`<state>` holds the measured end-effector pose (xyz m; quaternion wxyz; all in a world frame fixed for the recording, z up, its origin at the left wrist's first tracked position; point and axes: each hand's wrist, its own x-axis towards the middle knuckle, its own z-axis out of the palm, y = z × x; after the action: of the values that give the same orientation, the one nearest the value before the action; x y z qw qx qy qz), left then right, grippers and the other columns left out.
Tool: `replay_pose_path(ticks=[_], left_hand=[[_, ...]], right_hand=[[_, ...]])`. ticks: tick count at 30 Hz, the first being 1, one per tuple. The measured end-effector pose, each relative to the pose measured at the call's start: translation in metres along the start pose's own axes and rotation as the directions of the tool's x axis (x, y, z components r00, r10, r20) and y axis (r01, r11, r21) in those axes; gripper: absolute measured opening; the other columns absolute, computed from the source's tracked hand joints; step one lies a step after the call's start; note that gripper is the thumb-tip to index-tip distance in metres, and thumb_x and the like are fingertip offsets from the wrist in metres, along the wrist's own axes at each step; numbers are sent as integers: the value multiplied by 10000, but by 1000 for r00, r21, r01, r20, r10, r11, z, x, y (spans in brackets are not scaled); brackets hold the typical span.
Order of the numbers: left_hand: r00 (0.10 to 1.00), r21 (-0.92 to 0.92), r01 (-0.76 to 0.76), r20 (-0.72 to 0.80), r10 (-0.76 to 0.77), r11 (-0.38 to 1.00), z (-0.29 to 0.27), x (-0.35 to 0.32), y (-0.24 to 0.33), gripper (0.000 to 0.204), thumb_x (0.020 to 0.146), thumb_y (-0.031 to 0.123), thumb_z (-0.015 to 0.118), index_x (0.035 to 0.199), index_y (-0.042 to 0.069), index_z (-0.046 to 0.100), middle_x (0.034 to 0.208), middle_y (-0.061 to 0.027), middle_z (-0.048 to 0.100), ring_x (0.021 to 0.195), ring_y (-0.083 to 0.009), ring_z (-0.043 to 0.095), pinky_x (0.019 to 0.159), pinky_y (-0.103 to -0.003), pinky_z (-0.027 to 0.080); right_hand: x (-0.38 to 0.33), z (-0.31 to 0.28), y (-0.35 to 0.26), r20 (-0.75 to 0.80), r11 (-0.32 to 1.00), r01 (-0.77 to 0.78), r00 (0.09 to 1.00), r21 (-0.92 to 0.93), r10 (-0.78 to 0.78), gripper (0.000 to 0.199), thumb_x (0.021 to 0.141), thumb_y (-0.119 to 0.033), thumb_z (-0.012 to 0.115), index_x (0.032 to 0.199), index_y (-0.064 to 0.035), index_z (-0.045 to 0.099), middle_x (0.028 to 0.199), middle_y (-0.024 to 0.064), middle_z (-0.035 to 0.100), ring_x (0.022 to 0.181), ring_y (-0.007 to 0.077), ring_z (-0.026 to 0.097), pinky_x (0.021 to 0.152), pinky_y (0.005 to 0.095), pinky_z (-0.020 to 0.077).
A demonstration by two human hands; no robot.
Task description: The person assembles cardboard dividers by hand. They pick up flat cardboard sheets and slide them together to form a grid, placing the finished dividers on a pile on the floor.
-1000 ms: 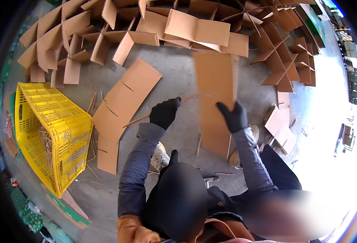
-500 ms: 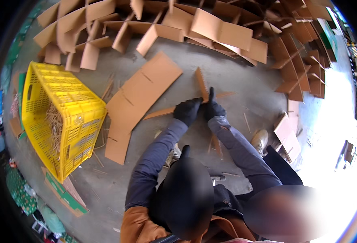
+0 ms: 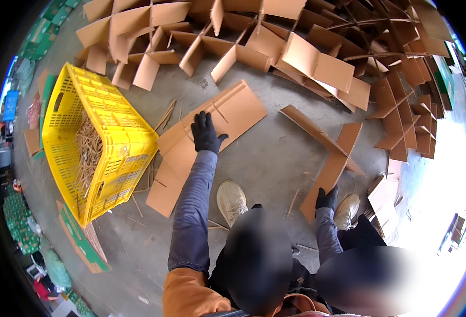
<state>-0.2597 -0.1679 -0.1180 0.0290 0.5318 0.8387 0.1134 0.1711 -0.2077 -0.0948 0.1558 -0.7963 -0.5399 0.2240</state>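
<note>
My left hand (image 3: 206,133), in a black glove, reaches out with fingers spread over the slotted flat cardboard sheets (image 3: 238,113) on the floor. Its palm is at the upper sheet's near edge; whether it presses down I cannot tell. Off to the right, my right hand (image 3: 326,199), also gloved, closes on the near end of a cardboard divider (image 3: 329,171). That divider is made of two strips crossed through each other, one long strip running toward the far left. Part of my right fingers is hidden behind the cardboard.
A yellow plastic crate (image 3: 114,121) lies on its side at left, with thin cardboard offcuts (image 3: 88,150) inside. Assembled cardboard dividers (image 3: 227,50) are stacked along the far side and far right. Cardboard scraps (image 3: 383,203) lie beyond my right shoe (image 3: 347,211); my left shoe (image 3: 232,199) is nearer the middle.
My hands have parted from the crossed strips. The left has moved left onto the flat sheets and opened; the right has carried the crossed divider to the right and nearer me.
</note>
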Motion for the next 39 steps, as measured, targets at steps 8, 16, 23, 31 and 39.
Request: replay_pose_path(ticks=[8, 16, 23, 31, 39], left_hand=[[888, -301, -378, 150, 435, 875, -5, -29, 95, 273, 786, 263, 596, 1001, 101, 552, 907, -84, 561, 849, -274, 560, 709, -417, 458], [732, -419, -418, 370, 572, 806, 5, -75, 210, 117, 847, 184, 490, 943, 128, 528, 877, -92, 624, 731, -297, 636, 614, -444, 492], [717, -557, -467, 216, 663, 687, 0, -107, 208, 145, 873, 161, 431, 979, 133, 527, 832, -82, 638, 684, -267, 643, 559, -413, 502], [719, -591, -523, 81, 690, 614, 8, -131, 209, 155, 826, 140, 482, 970, 136, 540, 837, -72, 636, 686, -260, 643, 558, -376, 513], [739, -658, -519, -24, 674, 546, 17, -129, 205, 134, 852, 236, 524, 906, 119, 557, 853, -103, 634, 725, -298, 636, 607, -437, 509]], right_hand=[[9, -73, -94, -208, 917, 204, 968, 344, -137, 323, 828, -192, 642, 1076, -29, 513, 950, 182, 640, 882, 294, 639, 734, 368, 482], [6, -106, -94, -36, 973, 169, 986, 158, -166, 327, 850, -250, 606, 1098, -84, 472, 936, 214, 640, 884, 384, 627, 689, 426, 489], [0, -87, -97, 131, 987, 162, 978, 6, -161, 385, 861, -342, 549, 1169, -135, 448, 966, 240, 621, 876, 454, 581, 701, 512, 463], [-13, -55, -85, 312, 966, 57, 950, -252, 26, 583, 870, -326, 512, 1356, -205, 213, 843, 268, 625, 766, 463, 596, 638, 538, 446], [14, 27, -49, 547, 979, 108, 837, -172, 4, 881, 860, -287, 544, 1422, -117, -114, 908, 247, 636, 860, 384, 622, 748, 452, 468]])
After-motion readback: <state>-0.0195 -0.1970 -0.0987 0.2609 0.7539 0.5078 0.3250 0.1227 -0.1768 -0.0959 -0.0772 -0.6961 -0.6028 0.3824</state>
